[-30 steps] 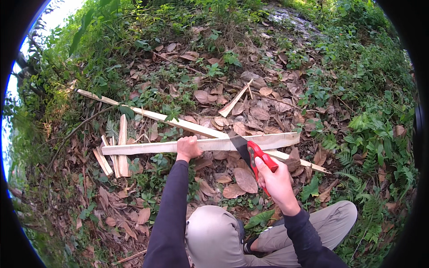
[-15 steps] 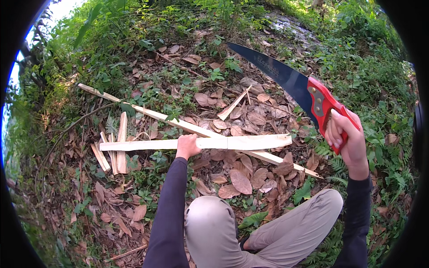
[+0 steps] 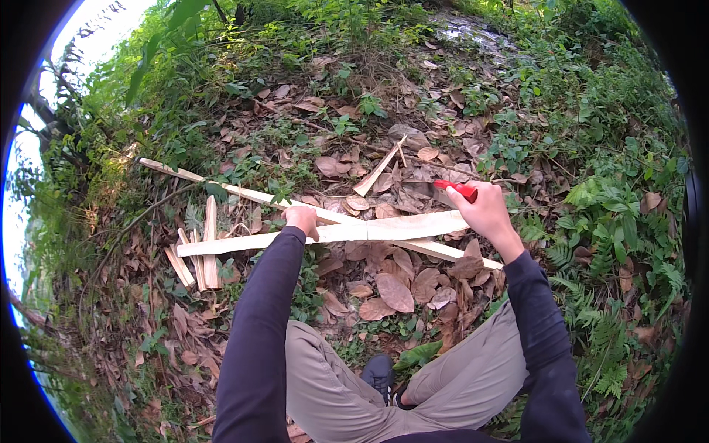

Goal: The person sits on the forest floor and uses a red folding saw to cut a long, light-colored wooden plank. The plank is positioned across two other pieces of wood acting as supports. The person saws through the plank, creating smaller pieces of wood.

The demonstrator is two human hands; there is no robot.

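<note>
- Right hand (image 3: 485, 210), fingers around the red-handled metal saw (image 3: 446, 184), has lowered it.
- Blurry blade (image 3: 424, 188) seems off the wood, not cutting.
- Left hand (image 3: 300, 219) clamps the long, pale wooden board (image 3: 413, 227).

Dry brown leaves (image 3: 395, 293) scattered widely; green ferns (image 3: 611, 375) at lower right; broad green leaf (image 3: 418, 355) below middle; pale greyish patch (image 3: 476, 35) near top.

sleeves (image 3: 258, 328): long, dark navy | trousers (image 3: 473, 362): khaki-grey | shoe (image 3: 378, 373): black, white markings
</note>
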